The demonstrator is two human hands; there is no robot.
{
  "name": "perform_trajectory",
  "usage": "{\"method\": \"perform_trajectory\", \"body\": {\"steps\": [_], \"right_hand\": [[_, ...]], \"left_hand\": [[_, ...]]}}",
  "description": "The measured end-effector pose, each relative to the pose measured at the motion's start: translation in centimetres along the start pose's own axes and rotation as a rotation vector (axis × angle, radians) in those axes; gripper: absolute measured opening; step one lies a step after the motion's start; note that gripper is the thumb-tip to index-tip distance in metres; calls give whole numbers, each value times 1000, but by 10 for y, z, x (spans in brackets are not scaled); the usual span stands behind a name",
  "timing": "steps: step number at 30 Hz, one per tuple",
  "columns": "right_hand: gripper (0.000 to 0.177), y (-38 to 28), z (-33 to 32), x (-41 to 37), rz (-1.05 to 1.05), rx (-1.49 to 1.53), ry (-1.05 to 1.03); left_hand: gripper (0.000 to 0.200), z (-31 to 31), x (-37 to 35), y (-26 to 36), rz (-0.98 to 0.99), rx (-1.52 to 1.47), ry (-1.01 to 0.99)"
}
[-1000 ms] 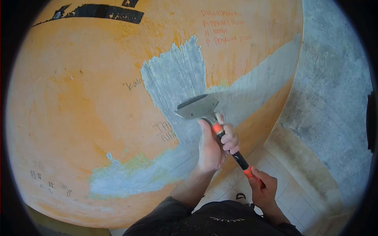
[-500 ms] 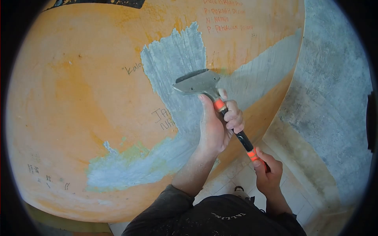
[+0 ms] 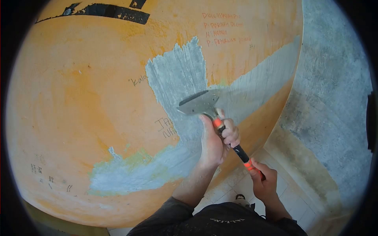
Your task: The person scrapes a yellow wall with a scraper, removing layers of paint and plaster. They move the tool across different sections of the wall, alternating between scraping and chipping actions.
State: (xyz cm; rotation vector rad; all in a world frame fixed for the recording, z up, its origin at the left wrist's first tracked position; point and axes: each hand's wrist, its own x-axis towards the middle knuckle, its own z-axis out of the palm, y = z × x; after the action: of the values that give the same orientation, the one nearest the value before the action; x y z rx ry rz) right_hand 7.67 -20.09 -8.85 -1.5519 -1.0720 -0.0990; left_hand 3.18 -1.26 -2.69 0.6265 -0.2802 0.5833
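A long-handled scraper (image 3: 200, 104) with a wide grey metal head and a black and orange handle lies against the wall. My left hand (image 3: 216, 137) is wrapped round the handle just below the head, thumb pointing up along it. Lower down, my right hand (image 3: 263, 177) grips the orange end of the handle. Around the scraper head is a bare grey patch (image 3: 177, 74) with ragged edges. Orange paint (image 3: 94, 94) covers the wall to its left, with handwriting beside the patch.
Red handwriting (image 3: 224, 29) stands at the upper right of the orange paint, and a black painted shape (image 3: 114, 12) at the top left. To the right is a bluish-grey wall (image 3: 330, 102). A tiled floor (image 3: 226, 192) shows below, near my foot.
The view has tilted up a little, so the wall sits lower in it. The scraper and both hands are slightly lower against the view, with both grips unchanged.
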Motion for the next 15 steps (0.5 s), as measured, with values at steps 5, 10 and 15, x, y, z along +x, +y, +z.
{"method": "perform_trajectory", "body": {"steps": [5,10,15], "right_hand": [[26,-9,-13,11,84,-83,-32],[27,5,-6,1,-12,-42,-18],[27,-9,-14,20,5,-56,-8]], "left_hand": [[54,17,18,6,13,34,-4],[54,11,3,1,3,-19,22],[54,20,22,4,25,17,-7]]}}
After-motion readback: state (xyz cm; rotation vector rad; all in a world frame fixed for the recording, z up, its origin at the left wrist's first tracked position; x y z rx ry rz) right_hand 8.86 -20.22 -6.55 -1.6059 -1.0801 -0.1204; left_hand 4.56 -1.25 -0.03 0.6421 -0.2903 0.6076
